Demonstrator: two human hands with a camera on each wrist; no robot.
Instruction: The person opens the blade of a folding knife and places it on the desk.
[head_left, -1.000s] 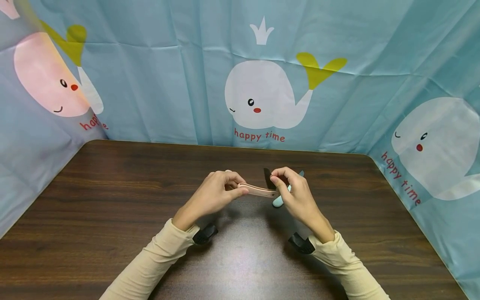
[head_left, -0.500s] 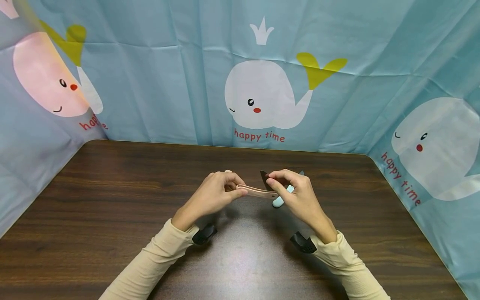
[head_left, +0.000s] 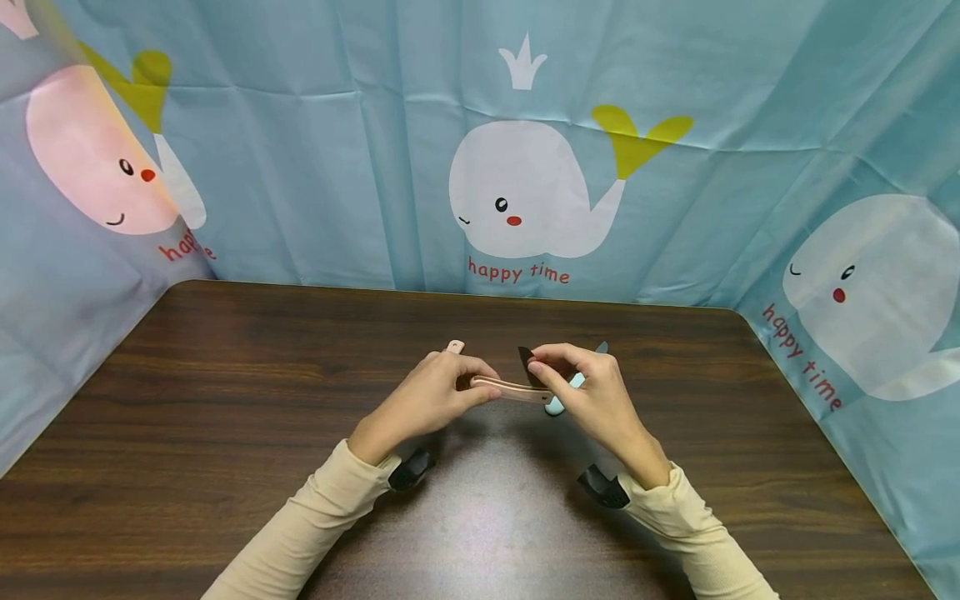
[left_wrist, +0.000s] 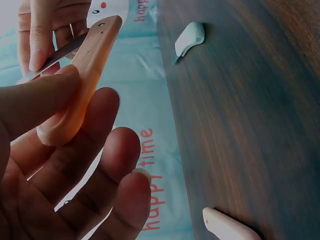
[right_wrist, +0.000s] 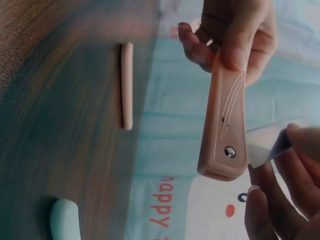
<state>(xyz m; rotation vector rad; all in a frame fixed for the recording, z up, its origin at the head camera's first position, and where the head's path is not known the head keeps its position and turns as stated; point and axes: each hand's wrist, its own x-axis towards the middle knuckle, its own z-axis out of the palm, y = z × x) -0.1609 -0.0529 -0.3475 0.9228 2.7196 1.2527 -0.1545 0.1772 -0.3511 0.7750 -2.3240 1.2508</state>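
Observation:
A pink folding knife (head_left: 517, 393) is raised over the table, its dark blade (head_left: 525, 357) standing out at an angle from the handle. My left hand (head_left: 423, 400) grips the rear end of the handle between thumb and fingers. At the other end, near the rivet, my right hand (head_left: 596, 387) pinches the blade between thumb and fingers. The right wrist view shows the blade (right_wrist: 260, 145) beside the riveted end. In the left wrist view the pink handle (left_wrist: 90, 70) lies under the thumb.
Beyond my right hand, a knife with a pale green handle (head_left: 557, 406) lies on the dark wooden table (head_left: 262, 400). Behind my left hand lies another pink piece (head_left: 455, 346), long and narrow in the right wrist view. A blue whale-print curtain (head_left: 300, 183) surrounds the table.
The blade has tilted left toward the handle, with my right fingers following it. Both hands and the knife have dropped slightly, so more of the pink piece behind my left hand shows.

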